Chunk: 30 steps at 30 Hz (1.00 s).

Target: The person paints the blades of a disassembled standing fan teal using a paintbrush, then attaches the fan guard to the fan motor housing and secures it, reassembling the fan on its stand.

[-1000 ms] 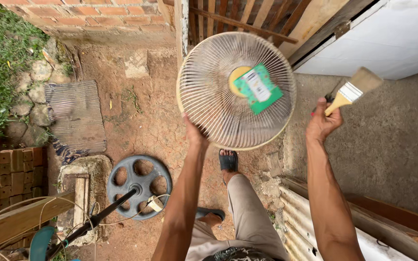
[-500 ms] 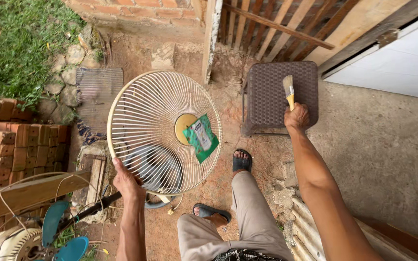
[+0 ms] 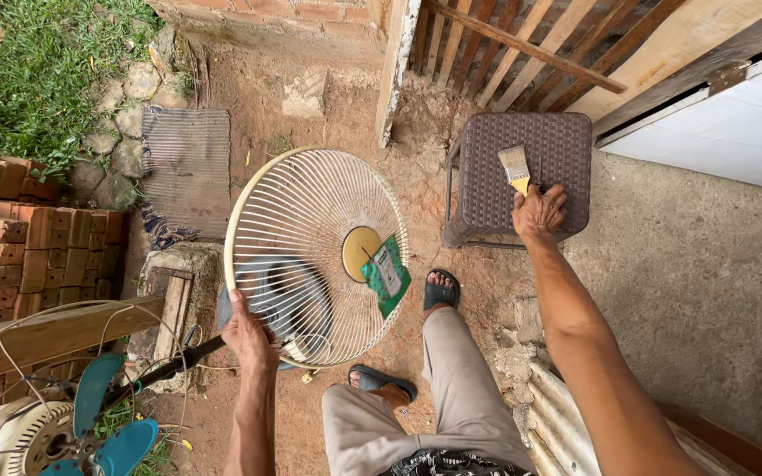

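Overhead, the left hand [image 3: 249,333] is closed around the lower rim of a cream wire fan guard [image 3: 310,238], fingers wrapped over the outer ring, and holds it tilted above the dirt ground [image 3: 266,106]. At the guard's centre sits a round yellowish hub disc [image 3: 359,253]; a green rectangular label [image 3: 386,276] with a paler panel hangs just off its right edge, skewed, its print too small to make out. The right hand [image 3: 540,211] is curled shut on the yellow handle of a flat paintbrush [image 3: 514,167], bristles pointing away, resting on the top of a dark brown woven stool [image 3: 566,145]; most of the handle is hidden in the fist. Behind the guard's wires a grey shape [image 3: 284,300] shows only in part, so I cannot tell what it is. A fan with teal blades [image 3: 99,423] is cut off at the lower left corner, and a dark rod [image 3: 169,361] runs from it toward the guard. Stacked red bricks [image 3: 28,247] line the left edge, a grey mat [image 3: 189,167] lies beside them, and a wooden slatted gate [image 3: 522,44] closes the top. Sandalled feet [image 3: 441,289] stand between guard and stool. Bare concrete floor [image 3: 707,291] opens to the right of the stool.
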{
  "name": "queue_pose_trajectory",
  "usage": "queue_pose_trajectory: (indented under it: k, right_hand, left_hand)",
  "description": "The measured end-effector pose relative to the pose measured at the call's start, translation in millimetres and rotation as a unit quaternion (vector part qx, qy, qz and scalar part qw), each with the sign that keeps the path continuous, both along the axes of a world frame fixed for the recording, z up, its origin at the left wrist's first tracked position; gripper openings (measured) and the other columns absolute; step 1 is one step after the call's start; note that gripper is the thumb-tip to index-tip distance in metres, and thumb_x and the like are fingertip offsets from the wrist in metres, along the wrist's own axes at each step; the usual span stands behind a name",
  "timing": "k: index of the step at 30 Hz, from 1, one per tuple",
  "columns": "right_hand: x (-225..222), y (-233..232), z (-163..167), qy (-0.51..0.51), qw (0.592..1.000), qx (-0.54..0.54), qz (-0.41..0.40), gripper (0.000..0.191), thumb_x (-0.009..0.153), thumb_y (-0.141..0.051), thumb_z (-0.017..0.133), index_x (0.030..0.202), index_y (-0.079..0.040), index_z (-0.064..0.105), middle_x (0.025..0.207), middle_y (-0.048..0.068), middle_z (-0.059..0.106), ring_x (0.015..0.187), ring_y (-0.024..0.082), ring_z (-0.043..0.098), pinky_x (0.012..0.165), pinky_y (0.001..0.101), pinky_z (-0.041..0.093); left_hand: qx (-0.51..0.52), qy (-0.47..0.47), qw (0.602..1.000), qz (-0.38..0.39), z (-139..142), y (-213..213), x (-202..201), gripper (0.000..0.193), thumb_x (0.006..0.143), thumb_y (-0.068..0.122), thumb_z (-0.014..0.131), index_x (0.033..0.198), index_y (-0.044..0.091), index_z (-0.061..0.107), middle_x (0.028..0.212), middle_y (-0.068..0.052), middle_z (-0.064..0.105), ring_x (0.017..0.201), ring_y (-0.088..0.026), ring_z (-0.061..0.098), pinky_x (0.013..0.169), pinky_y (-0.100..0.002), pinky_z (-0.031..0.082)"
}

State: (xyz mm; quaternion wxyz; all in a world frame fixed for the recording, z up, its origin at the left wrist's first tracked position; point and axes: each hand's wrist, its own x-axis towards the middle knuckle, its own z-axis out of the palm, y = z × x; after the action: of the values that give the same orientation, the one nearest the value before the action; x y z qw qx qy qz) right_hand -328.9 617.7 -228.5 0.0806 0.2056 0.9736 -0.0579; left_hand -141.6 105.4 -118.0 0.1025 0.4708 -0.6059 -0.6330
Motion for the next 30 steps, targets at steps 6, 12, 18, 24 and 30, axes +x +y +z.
queue_pose_trajectory:
  k: [6, 12, 18, 24, 30]
  right_hand:
    - [-2.3, 15.1, 0.9, 0.085, 0.996, -0.032, -0.008, 0.034, 0.109, -0.035, 0.062, 0.117, -0.003, 0.072, 0.124, 0.024, 0.048, 0.119, 0.042, 0.05, 0.101, 0.0549, 0.045]
    - [-5.9, 33.1, 31.4, 0.109, 0.994, 0.021, -0.001, 0.038, 0.078, -0.016, 0.077, 0.116, -0.008, 0.074, 0.119, 0.026, 0.053, 0.113, 0.044, 0.053, 0.094, 0.0512, 0.047]
    - [-11.2, 6.9, 69.7, 0.311, 0.934, -0.152, 0.091, 0.029, 0.098, 0.002, 0.064, 0.126, -0.002, 0.059, 0.121, 0.022, 0.053, 0.113, 0.04, 0.057, 0.095, 0.0524, 0.046]
    - [-49.6, -107.0, 113.6, 0.324, 0.827, -0.406, 0.214, 0.028, 0.098, 0.008, 0.043, 0.124, 0.005, 0.05, 0.118, 0.018, 0.059, 0.107, 0.027, 0.059, 0.098, 0.0393, 0.048]
    - [-60.1, -267.0, 175.7, 0.088, 0.737, -0.608, 0.281, 0.02, 0.109, -0.021, 0.064, 0.105, -0.001, 0.063, 0.082, -0.001, 0.052, 0.072, 0.009, 0.044, 0.061, 0.0275, 0.037]
  left_hand:
    - [0.003, 0.015, 1.0, -0.016, 2.7, 12.4, -9.7, 0.061, 0.089, 0.065, 0.064, 0.055, 0.019, 0.043, 0.044, 0.004, 0.038, 0.034, -0.01, 0.03, 0.033, -0.032, 0.026]
    - [0.026, 0.058, 0.998, -0.007, 8.9, 18.9, -18.7, 0.061, 0.095, 0.064, 0.06, 0.057, 0.019, 0.043, 0.045, 0.005, 0.037, 0.036, -0.008, 0.031, 0.036, -0.029, 0.023]
    - [-0.012, 0.036, 0.999, 0.021, 41.8, 22.1, -27.9, 0.06, 0.096, 0.059, 0.065, 0.059, 0.015, 0.046, 0.048, 0.005, 0.039, 0.038, -0.009, 0.033, 0.037, -0.03, 0.025]
    - [-0.14, 0.023, 0.988, -0.066, 144.2, 0.5, -11.5, 0.05, 0.095, 0.058, 0.061, 0.072, 0.014, 0.069, 0.057, 0.008, 0.046, 0.053, -0.005, 0.036, 0.046, -0.03, 0.027]
    - [-0.168, -0.033, 0.984, -0.048, 252.1, -34.2, 50.8, 0.065, 0.092, 0.062, 0.064, 0.057, 0.008, 0.056, 0.051, 0.005, 0.044, 0.048, -0.006, 0.038, 0.043, -0.031, 0.03]
